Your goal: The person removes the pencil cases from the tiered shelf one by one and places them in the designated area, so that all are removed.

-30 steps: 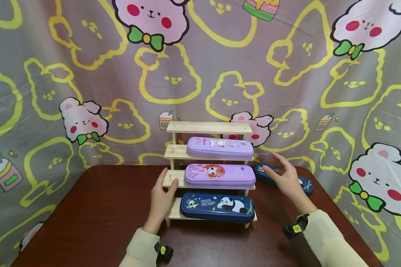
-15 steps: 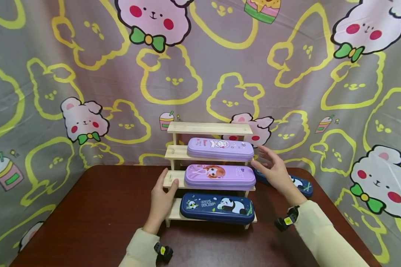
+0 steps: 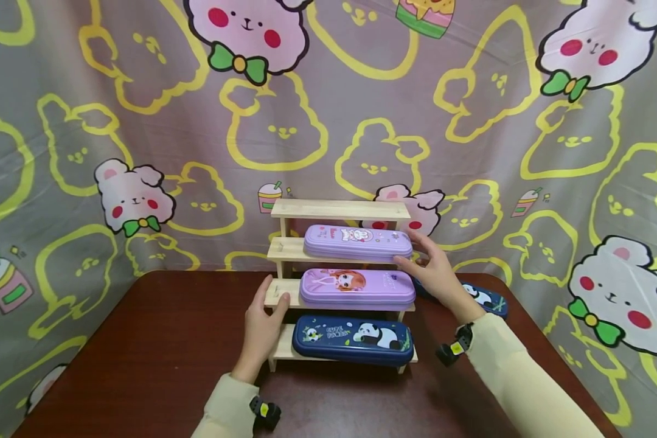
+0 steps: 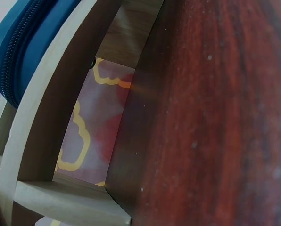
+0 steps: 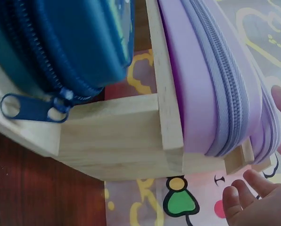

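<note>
A stepped wooden display stand bears pencil cases on its tiers. My left hand holds the left end of the stand, thumb and fingers on either side of a tier. At the right end of the lavender bunny pencil case, my right hand has its thumb toward the front and fingers toward the back; the right wrist view shows those fingers spread and relaxed. Lower down lie a purple pencil case with a girl print and a navy panda pencil case, whose zip pull hangs at its end.
Another navy panda pencil case lies on the dark wooden table behind the right forearm. A patterned curtain hangs behind. The stand's top tier carries no case.
My right hand has moved left, from over the navy case on the table to the right end of the lavender bunny case. The left hand stays at the stand.
</note>
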A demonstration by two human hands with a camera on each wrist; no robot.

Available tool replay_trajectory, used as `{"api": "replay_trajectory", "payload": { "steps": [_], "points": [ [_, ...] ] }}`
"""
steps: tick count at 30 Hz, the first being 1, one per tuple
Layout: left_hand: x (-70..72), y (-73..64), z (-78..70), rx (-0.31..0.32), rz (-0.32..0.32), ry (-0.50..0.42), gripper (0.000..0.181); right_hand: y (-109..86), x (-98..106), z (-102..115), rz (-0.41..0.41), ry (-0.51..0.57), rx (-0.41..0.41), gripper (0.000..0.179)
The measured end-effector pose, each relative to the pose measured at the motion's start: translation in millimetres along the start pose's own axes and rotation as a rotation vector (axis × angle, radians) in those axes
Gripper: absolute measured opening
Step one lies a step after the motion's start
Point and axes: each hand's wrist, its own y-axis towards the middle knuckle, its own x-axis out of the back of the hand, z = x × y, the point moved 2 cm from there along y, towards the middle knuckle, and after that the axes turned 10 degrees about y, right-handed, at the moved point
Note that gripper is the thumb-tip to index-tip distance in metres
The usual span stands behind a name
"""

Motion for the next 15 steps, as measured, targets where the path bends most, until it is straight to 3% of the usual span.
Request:
{"api": "replay_trajectory", "payload": {
  "steps": [15],
  "points": [
    [0.4,-1.6,-1.1,0.014,0.005,0.005,0.064,9.4,-14,1,0.02,-0.002,-0.073,0.082]
  ]
}}
